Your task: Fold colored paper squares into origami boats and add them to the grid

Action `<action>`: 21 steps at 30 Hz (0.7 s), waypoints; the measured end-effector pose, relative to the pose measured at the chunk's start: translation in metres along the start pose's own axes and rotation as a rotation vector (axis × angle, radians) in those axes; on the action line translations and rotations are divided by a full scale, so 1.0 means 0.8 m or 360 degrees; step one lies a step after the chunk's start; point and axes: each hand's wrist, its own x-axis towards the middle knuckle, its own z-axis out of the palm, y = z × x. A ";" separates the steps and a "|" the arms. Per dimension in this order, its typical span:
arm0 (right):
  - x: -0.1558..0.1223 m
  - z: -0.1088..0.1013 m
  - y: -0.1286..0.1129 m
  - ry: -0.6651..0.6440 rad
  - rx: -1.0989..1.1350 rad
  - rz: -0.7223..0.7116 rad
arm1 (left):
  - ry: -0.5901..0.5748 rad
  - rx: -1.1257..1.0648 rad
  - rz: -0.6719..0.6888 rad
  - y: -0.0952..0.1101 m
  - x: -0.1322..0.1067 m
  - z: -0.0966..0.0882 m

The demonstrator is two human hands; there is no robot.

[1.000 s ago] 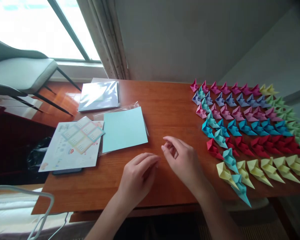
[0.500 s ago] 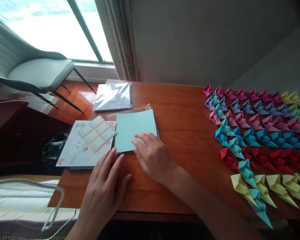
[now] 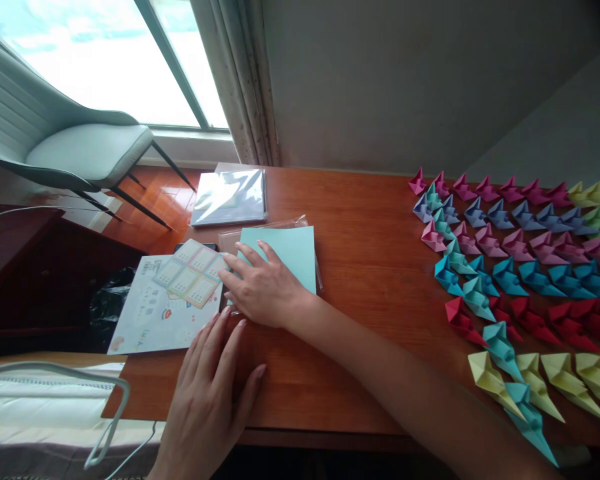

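Note:
A stack of light mint-green square paper (image 3: 295,250) lies on a clear plastic sleeve (image 3: 300,221) near the table's left side. My right hand (image 3: 263,283) rests across the left part of the paper, fingers apart and pointing left. It hides the paper's near left corner. My left hand (image 3: 210,380) lies open on the wood just in front, its fingertips close to the paper's near edge and to a white printed sheet (image 3: 140,313). On that sheet sits a pastel card with a grid of boxes (image 3: 193,270).
A plastic-wrapped pack (image 3: 230,197) lies at the table's back left. Rows of folded paper pieces (image 3: 517,277) in several colours cover the right side of the wooden table (image 3: 365,267). Beyond the left edge stand a grey chair (image 3: 87,150) and a black plastic bag (image 3: 113,300).
My right hand has moved left from the paper's near right part to its left side, fingers now spread. The printed sheet has shifted slightly toward me. My left hand stays nearly in place.

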 end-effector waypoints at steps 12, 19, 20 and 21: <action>0.043 0.012 0.006 0.0018 -0.0064 0.0168 | 0.0019 -0.0001 0.0021 -0.003 -0.002 -0.002; 0.047 0.008 0.017 0.0042 0.0002 0.0353 | 0.0039 -0.0014 0.0046 -0.003 0.000 -0.003; 0.041 0.004 0.020 0.0055 0.0018 0.0401 | 0.0050 -0.0018 0.0051 -0.002 0.000 -0.003; 0.033 -0.001 0.024 0.0062 0.0028 0.0455 | 0.0061 -0.0025 0.0060 -0.002 0.000 -0.004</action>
